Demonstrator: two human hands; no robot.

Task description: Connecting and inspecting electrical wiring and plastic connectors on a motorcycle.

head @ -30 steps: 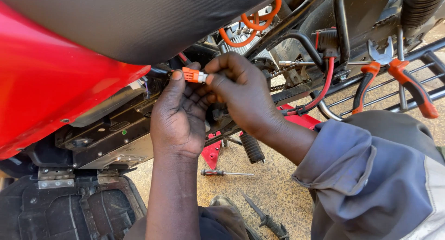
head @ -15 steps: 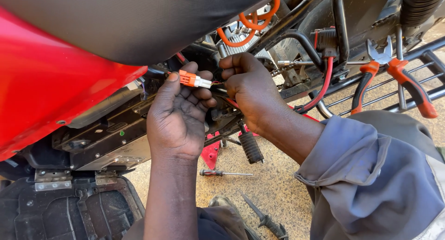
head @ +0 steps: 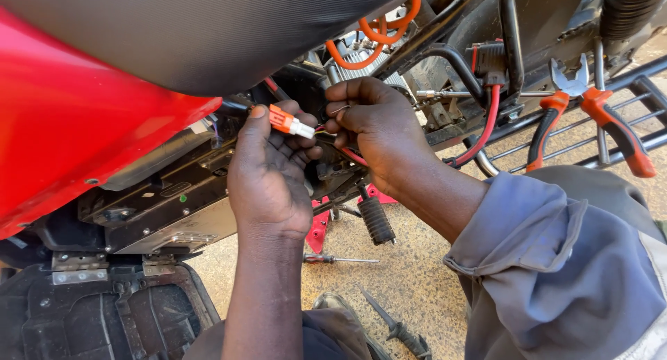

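Note:
My left hand (head: pixel 271 179) grips a small orange and white wire connector (head: pixel 290 122) between thumb and fingers, just under the black seat (head: pixel 208 33) of a red motorcycle. My right hand (head: pixel 379 127) pinches the thin wires (head: pixel 335 113) that come out of the connector's white end, a little to its right. Both hands sit in front of the open frame, beside the red side panel (head: pixel 83 137). The far ends of the wires are hidden behind my right hand.
Orange-handled pliers (head: pixel 590 110) hang on the black frame rails at right. A red cable (head: pixel 486 124) and orange hoses (head: pixel 379 33) run through the frame. A black footpeg (head: pixel 376 221) sticks out below my hands. A screwdriver (head: pixel 337 260) and a dark tool (head: pixel 396 325) lie on the gravel.
My right hand has let go of the connector and slid right along the wires. My left hand has tilted the connector slightly and stays in place.

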